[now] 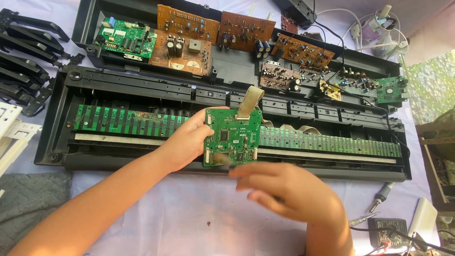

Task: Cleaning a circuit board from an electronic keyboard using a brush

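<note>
Nearest to the camera, the right hand [289, 189] is seen in the lower centre of the frame, blurred, with its fingers stretched out loosely toward the left; nothing is held in it, and its fingertips are just below the lower edge of a small green circuit board [232, 137]. Whether that edge is touched cannot be told because of the blur.

The small green circuit board is pinched at its left edge by the left hand [187, 142], the thumb being laid on the front face and the other fingers hidden behind. It is held in the middle of the frame, raised above the open black keyboard case [52, 137]. A flat beige ribbon cable [250, 101] is attached to its upper edge and rises toward the upper right.

Under the board, a long green contact strip [123, 123] is laid across the case from left to right, with a pale narrow band below it. Further up, in the second black shell, several brown circuit boards [187, 21] and one green board [127, 40] are placed side by side. Black key parts [23, 61] are piled at the upper left. A soldering iron [381, 195] is lying at the lower right on the pale cloth [189, 218], and a grey towel [28, 199] is seen at the lower left.
</note>
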